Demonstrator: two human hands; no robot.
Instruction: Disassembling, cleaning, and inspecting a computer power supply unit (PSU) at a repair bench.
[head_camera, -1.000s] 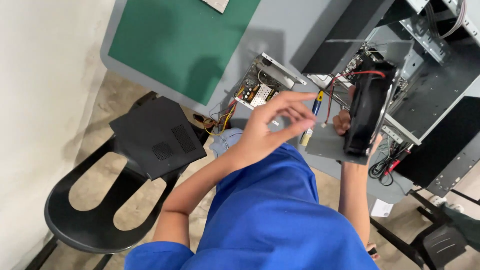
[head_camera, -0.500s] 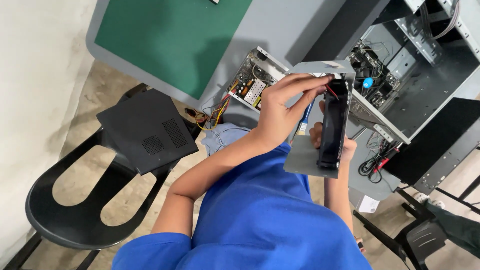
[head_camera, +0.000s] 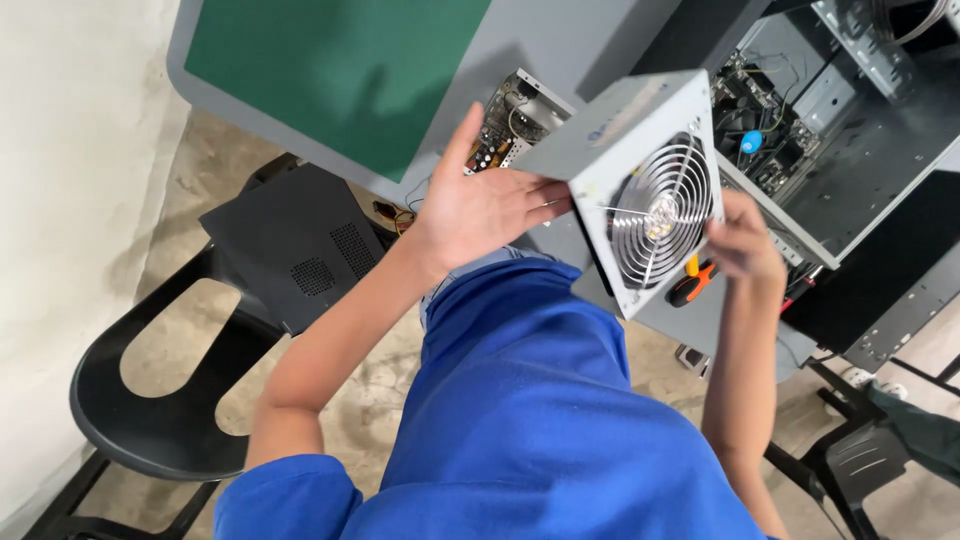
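Note:
I hold a grey metal power supply box (head_camera: 610, 125) up in front of me, its round wire fan grille (head_camera: 660, 212) turned toward me. My left hand (head_camera: 485, 205) presses flat against its left side, fingers spread. My right hand (head_camera: 742, 240) grips its lower right corner. Behind the box lies an open computer case (head_camera: 850, 140) with a circuit board inside. An opened unit with exposed electronics (head_camera: 510, 115) sits on the grey table (head_camera: 590, 40). An orange-handled tool (head_camera: 692, 282) shows just below the box.
A green mat (head_camera: 330, 70) covers the table's left part. A black perforated case panel (head_camera: 290, 245) rests on a black plastic chair (head_camera: 150, 400) at my left. Another black chair (head_camera: 860, 460) stands at lower right. The floor is bare concrete.
The box has been turned and raised: a second ago I saw its dark edge, now its fan grille faces me. My left hand moved from its top to its left side.

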